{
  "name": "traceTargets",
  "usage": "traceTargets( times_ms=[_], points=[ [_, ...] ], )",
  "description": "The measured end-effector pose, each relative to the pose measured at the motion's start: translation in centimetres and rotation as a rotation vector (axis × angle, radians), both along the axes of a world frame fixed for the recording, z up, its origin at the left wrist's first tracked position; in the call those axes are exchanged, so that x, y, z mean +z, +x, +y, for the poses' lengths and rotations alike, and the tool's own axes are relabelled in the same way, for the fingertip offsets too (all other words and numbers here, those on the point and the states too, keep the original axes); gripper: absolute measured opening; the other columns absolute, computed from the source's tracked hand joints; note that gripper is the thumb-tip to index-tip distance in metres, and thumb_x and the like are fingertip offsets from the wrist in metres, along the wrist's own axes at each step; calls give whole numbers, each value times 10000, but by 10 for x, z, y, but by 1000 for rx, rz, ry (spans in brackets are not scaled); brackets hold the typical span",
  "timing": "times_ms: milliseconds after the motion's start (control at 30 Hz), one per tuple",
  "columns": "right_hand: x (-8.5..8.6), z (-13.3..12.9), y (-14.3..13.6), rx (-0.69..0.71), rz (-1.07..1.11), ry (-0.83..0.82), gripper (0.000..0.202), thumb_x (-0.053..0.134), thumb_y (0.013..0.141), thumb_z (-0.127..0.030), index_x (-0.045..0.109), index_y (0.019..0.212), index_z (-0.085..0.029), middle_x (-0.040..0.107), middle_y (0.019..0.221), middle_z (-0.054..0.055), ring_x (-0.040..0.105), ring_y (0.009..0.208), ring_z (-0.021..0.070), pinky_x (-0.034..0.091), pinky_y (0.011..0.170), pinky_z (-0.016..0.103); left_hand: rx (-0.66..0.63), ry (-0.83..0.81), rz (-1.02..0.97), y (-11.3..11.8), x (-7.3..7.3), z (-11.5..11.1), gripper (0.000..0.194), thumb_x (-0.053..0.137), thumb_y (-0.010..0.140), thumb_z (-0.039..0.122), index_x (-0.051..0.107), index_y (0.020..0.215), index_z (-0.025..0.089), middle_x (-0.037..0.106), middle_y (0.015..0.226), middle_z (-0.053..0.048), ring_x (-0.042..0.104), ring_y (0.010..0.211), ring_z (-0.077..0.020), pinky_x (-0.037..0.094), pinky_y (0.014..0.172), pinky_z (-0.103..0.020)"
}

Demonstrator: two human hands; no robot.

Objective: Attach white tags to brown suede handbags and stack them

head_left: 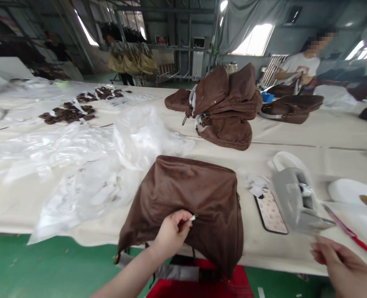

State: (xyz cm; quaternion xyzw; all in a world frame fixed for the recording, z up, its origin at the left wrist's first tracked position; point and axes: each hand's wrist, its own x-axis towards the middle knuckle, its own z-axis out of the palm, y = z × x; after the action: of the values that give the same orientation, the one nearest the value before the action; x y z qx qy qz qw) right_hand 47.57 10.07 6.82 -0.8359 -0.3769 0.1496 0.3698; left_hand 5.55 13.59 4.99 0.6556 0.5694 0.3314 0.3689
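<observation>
A brown leather-look bag (pixel 183 188) lies at the table's front edge, its lower part and strap hanging over. My left hand (pixel 172 231) is closed in a pinch over its front, on a small white strip (pixel 192 218) at the gold zipper pull (pixel 196 215). To the right, my right hand (pixel 341 258) hovers by the front edge, slightly blurred, thumb and fingers pressed together; what they hold, if anything, cannot be made out. Just beyond it stands a grey tape dispenser (pixel 290 198), with a patterned phone (pixel 271 211) lying beside it.
Clear plastic bags (pixel 90 182) cover the left side. More brown bags (pixel 223 99) are piled farther back. A white roll (pixel 351 192) and red-handled scissors (pixel 357 238) lie at right. Small brown pieces (pixel 68 112) sit back left. Another person (pixel 300 66) stands across the table.
</observation>
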Motion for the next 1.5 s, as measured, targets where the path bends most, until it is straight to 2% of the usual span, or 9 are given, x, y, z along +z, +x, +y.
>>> traceTargets(
  times_ms=[67, 200, 333, 600, 833, 900, 1100, 1267, 1500],
  points=[
    [4, 3, -68, 129, 372, 79, 341, 688, 696, -520, 665, 810, -199, 680, 665, 51, 614, 573, 201, 490, 556, 316, 35, 99, 37, 0, -5, -4, 194, 513, 829, 143, 597, 995, 198, 669, 815, -10, 637, 760, -149, 492, 735, -249],
    [8, 15, -202, 640, 803, -24, 334, 656, 791, -517, 610, 728, -192, 574, 590, -15, 495, 496, 109, 399, 484, 232, 22, 297, 143, -2, -12, -12, 259, 490, 862, 132, 484, 1114, 191, 670, 902, -40, 652, 831, -181, 517, 786, -310],
    [-1, 27, -259, 783, 897, -135, 344, 634, 816, -503, 576, 695, -186, 531, 534, -38, 436, 440, 79, 335, 437, 206, 2, 419, 211, -4, -15, -15, 278, 465, 877, 117, 450, 1148, 177, 666, 920, -59, 656, 838, -198, 536, 790, -344],
    [-13, 33, -262, 728, 839, -235, 344, 661, 751, -511, 589, 692, -181, 553, 551, -33, 455, 430, 79, 328, 403, 197, -73, 320, 200, -5, -7, -12, 208, 435, 906, 141, 577, 1052, 179, 683, 956, -75, 645, 874, -205, 524, 827, -361],
    [-14, 28, -262, 777, 862, -313, 408, 655, 741, -557, 663, 835, -160, 651, 699, 16, 568, 537, 116, 446, 481, 223, -62, -351, -442, -9, 11, -1, 138, 536, 846, 211, 641, 912, 151, 657, 719, -10, 610, 608, -108, 521, 625, -228],
    [-15, 27, -266, 775, 877, -279, 391, 650, 759, -541, 658, 824, -156, 661, 701, 24, 568, 539, 118, 456, 490, 230, -38, -419, -546, -7, 12, -3, 145, 567, 838, 259, 635, 887, 142, 639, 685, 1, 597, 589, -97, 514, 612, -217],
    [-19, 28, -281, 710, 854, -235, 364, 646, 759, -524, 650, 713, -163, 655, 633, 26, 551, 497, 129, 439, 462, 239, 48, -241, -462, -3, 14, -20, 160, 541, 864, 276, 635, 898, 151, 657, 737, -23, 622, 658, -122, 515, 619, -214],
    [-21, 30, -282, 601, 795, -265, 337, 671, 710, -485, 613, 634, -161, 491, 454, -47, 370, 356, 66, 250, 360, 197, 56, -60, -259, -1, 13, -24, 125, 520, 863, 190, 641, 886, 166, 666, 790, -32, 627, 740, -135, 507, 706, -227],
    [-13, 22, -278, 556, 1222, -177, 346, 764, 622, -465, 615, 687, -159, 478, 515, -52, 327, 387, 47, 169, 376, 194, 46, -59, -248, 0, 8, -23, 133, 501, 885, 189, 630, 911, 171, 665, 787, -31, 622, 732, -136, 497, 691, -227]
  ],
)
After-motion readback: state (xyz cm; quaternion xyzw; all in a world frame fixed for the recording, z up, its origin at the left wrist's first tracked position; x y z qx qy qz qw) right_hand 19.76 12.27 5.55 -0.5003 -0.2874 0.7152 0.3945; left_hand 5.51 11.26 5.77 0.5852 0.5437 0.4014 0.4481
